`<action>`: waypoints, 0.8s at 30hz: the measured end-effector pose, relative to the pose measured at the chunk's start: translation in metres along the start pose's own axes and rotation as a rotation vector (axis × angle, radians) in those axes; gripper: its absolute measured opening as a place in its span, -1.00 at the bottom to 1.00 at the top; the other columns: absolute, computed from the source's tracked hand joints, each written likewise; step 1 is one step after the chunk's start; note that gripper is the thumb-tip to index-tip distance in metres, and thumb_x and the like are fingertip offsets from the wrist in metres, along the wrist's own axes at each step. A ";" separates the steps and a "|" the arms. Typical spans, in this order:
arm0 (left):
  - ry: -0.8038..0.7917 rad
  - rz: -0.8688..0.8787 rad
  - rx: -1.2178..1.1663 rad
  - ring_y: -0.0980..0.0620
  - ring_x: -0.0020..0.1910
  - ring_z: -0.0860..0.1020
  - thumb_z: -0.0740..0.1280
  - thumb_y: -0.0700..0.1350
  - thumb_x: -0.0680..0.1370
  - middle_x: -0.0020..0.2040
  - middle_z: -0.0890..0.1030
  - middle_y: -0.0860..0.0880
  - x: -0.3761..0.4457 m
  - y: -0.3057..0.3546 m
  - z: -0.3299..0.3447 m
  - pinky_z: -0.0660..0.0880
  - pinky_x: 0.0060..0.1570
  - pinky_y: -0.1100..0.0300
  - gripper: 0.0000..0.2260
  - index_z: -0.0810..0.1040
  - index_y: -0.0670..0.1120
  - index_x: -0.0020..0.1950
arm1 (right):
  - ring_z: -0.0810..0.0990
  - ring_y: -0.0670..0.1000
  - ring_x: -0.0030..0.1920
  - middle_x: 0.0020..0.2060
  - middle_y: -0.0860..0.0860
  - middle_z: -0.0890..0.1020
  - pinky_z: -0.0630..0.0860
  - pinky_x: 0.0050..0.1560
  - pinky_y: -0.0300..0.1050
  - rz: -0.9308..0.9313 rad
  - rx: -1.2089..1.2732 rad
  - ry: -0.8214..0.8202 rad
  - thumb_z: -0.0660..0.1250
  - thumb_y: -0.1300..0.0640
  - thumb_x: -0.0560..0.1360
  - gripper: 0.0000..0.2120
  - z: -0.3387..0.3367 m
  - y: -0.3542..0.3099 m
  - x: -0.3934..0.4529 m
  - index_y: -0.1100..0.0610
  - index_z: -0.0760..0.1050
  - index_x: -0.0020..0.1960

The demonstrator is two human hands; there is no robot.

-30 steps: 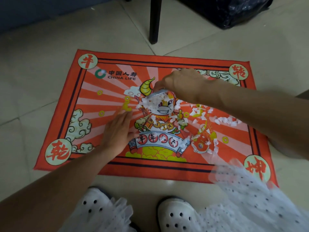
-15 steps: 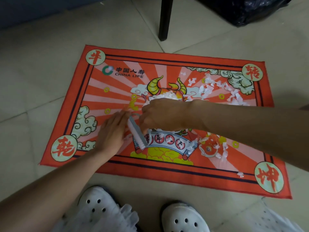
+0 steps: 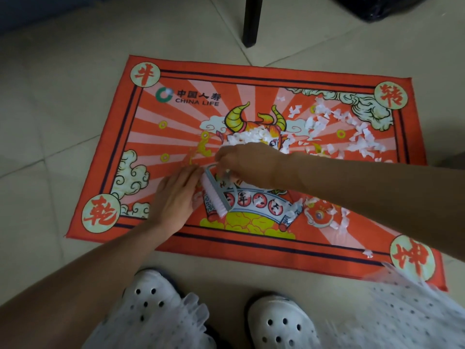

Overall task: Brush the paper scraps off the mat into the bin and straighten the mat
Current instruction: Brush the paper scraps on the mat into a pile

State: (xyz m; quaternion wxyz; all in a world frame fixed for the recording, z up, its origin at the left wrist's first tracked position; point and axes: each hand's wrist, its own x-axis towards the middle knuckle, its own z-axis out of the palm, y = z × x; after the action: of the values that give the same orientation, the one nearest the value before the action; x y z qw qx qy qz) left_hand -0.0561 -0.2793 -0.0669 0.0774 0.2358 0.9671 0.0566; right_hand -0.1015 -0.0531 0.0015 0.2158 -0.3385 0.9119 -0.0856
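A red printed mat lies slightly askew on the tiled floor. White paper scraps are scattered over its right half, with a small heap at the middle just beyond my right hand. My right hand is shut on a small grey scrubbing brush with pale pink bristles, its bristle side turned toward my left hand. My left hand lies flat and open on the mat, fingers touching the brush.
A black chair leg stands on the floor beyond the mat. A black bin bag sits at the top right corner. My white clogs and a white dotted skirt are at the near edge, the skirt overlapping the mat's near right corner.
My right hand drew the brush from the mat's middle back toward my left hand, leaving a heap of scraps beyond it. The view shifted, showing more scraps on the right.
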 end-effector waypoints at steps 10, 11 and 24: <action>0.070 -0.071 -0.062 -0.19 0.40 0.41 0.22 -0.16 0.65 0.42 0.44 -0.18 0.005 0.021 0.007 0.40 0.30 -0.12 -0.59 0.32 -0.18 0.50 | 0.56 0.15 0.11 0.13 0.08 0.53 0.30 -0.22 -0.08 0.203 -0.251 0.090 0.17 0.21 0.61 -0.57 -0.007 -0.022 -0.005 -0.01 0.29 0.45; 0.071 -0.086 -0.060 -0.18 0.41 0.41 0.17 -0.11 0.67 0.43 0.44 -0.17 0.005 0.021 0.008 0.39 0.30 -0.11 -0.60 0.31 -0.17 0.51 | 0.56 0.15 0.10 0.12 0.09 0.53 0.30 -0.21 -0.08 0.206 -0.267 0.089 0.18 0.23 0.60 -0.56 -0.008 -0.023 -0.007 0.00 0.29 0.45; -0.055 -0.115 -0.005 -0.10 0.54 0.21 -0.13 0.47 0.51 0.57 0.24 -0.08 0.002 0.030 0.014 0.25 0.45 -0.08 -0.16 0.08 -0.07 0.61 | 0.51 0.12 0.15 0.13 0.06 0.56 0.34 -0.10 -0.06 0.227 -0.372 0.177 0.26 0.28 0.54 -0.49 -0.032 0.005 -0.017 -0.06 0.33 0.43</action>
State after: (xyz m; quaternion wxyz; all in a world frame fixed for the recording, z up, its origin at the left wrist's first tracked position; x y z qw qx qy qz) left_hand -0.0414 -0.2509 -0.0768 0.1075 0.1810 0.9764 0.0478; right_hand -0.1073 -0.0380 0.0340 0.0770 -0.2590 0.9595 0.0795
